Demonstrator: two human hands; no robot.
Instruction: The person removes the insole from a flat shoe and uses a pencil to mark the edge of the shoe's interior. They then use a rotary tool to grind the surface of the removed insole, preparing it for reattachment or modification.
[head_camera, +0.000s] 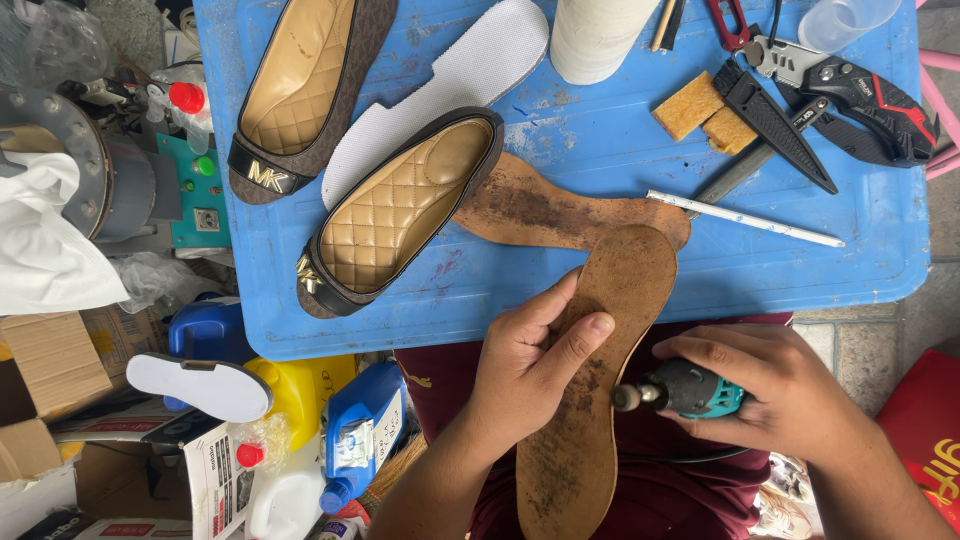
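My left hand (525, 365) grips a brown worn insole board (620, 290) from its left edge, thumb across its face, held over my lap. My right hand (775, 385) holds a small teal and black rotary tool (685, 390); its round sanding tip (627, 398) sits at the insole's right edge. A second brown insole (540, 210) lies on the blue tray table (620, 140), partly under a brown flat shoe with quilted tan lining (400, 215). The matching shoe (300, 90) lies at the upper left, a white insole (450, 85) between them.
On the table's right lie a white stick (745, 218), yellow sponge blocks (705, 112), a black blade (775, 125) and a utility knife (860, 95). A white cylinder (595, 35) stands at the back. Bottles, boxes and a white sole (200, 388) crowd the floor at left.
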